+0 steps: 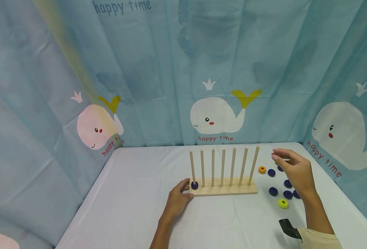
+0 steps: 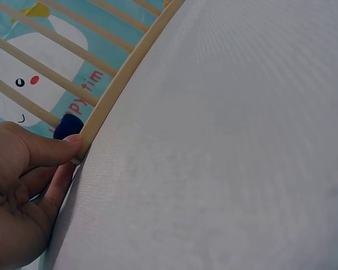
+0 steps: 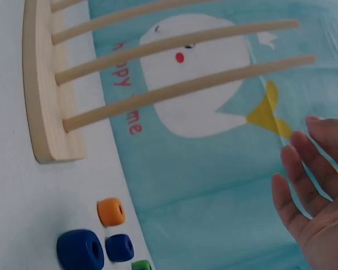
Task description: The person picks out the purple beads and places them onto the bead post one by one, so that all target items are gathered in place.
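Note:
A wooden peg board (image 1: 224, 190) with several upright pegs (image 1: 223, 167) stands on the table. On its leftmost peg, down at the base, sits a dark blue bead (image 1: 194, 185). My left hand (image 1: 176, 200) grips the board's left end; in the left wrist view, the thumb (image 2: 65, 147) presses its edge beside the blue bead (image 2: 69, 126). Raised to the right of the pegs is my right hand (image 1: 298, 173), its fingers (image 3: 304, 166) loosely bent with nothing between them. Below it lie loose beads, including an orange bead (image 1: 262, 169) and a yellow bead (image 1: 283, 203).
Several dark blue beads (image 1: 273, 191) are scattered at the right, some partly behind the right hand. A green bead (image 3: 141, 265) shows at the right wrist view's lower edge. A white cloth (image 1: 133, 207) covers the table, with a blue whale-print curtain (image 1: 158, 69) around it.

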A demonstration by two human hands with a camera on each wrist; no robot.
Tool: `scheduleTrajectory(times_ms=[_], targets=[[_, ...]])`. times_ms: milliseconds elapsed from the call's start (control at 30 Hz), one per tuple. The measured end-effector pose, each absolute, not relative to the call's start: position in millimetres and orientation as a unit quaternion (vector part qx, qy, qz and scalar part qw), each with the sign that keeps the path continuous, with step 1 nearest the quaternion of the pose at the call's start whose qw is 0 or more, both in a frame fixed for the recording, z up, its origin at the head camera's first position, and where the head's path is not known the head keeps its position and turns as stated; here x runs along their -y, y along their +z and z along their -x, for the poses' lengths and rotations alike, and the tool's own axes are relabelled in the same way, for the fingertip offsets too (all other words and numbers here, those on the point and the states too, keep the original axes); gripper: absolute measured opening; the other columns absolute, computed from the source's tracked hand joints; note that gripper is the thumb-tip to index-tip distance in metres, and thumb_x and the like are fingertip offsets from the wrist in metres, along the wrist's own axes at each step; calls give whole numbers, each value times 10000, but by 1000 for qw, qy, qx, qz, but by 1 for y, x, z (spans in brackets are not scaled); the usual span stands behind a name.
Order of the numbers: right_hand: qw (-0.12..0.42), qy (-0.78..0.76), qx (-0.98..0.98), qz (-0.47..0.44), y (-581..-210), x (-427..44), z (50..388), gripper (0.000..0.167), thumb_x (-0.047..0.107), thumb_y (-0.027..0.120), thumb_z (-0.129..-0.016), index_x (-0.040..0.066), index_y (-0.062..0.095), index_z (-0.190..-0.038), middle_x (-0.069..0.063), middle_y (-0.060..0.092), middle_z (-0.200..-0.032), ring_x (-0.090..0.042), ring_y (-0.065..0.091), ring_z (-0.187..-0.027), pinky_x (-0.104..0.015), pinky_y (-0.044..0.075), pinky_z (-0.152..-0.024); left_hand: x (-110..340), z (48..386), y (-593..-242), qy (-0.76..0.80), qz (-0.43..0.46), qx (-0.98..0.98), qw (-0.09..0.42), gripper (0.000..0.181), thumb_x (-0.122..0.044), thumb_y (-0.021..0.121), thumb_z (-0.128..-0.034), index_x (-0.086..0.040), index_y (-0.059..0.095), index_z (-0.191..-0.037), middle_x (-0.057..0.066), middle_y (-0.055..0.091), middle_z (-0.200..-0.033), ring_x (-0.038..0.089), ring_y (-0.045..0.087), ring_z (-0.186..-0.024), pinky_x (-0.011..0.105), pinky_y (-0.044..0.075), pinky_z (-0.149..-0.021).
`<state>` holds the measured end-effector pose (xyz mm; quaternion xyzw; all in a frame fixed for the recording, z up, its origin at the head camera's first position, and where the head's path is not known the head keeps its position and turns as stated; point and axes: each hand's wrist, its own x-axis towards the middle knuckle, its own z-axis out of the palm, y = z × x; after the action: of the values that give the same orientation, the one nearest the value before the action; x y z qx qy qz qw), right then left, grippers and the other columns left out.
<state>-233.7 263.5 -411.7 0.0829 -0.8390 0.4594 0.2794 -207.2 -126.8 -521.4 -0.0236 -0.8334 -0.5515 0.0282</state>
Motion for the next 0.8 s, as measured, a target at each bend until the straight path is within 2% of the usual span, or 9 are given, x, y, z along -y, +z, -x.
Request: scheduleTrajectory(times_ms=[267,500,800], targets=[[262,449,853,-31,-422,-285,237,349,335,646,-937,123,681,-1212,-55,685,-1121,52,574,-928,-63,445,-715,127,208,-523,-544,25,838,32,598,-68,708,-843,-142,518,-1406,77,622,-1268,222,599,-1126,459,456,-952],[250,440,862,2,-429,-302,239,414,373,637,-936,96,660,-1244,-64,687,-1142,91,535,-934,-47,404,-745,128,208,-522,-549,25,835,28,596,-74,699,-850,-135,509,-1412,84,611,-1283,220,598,-1123,441,467,-937],[215,437,872,42,-445,-326,243,497,425,618,-934,81,619,-1292,-36,681,-1138,132,496,-926,-74,429,-743,128,207,-522,-547,26,836,30,598,-74,698,-848,-140,511,-1412,75,614,-1278,225,590,-1140,448,458,-948]])
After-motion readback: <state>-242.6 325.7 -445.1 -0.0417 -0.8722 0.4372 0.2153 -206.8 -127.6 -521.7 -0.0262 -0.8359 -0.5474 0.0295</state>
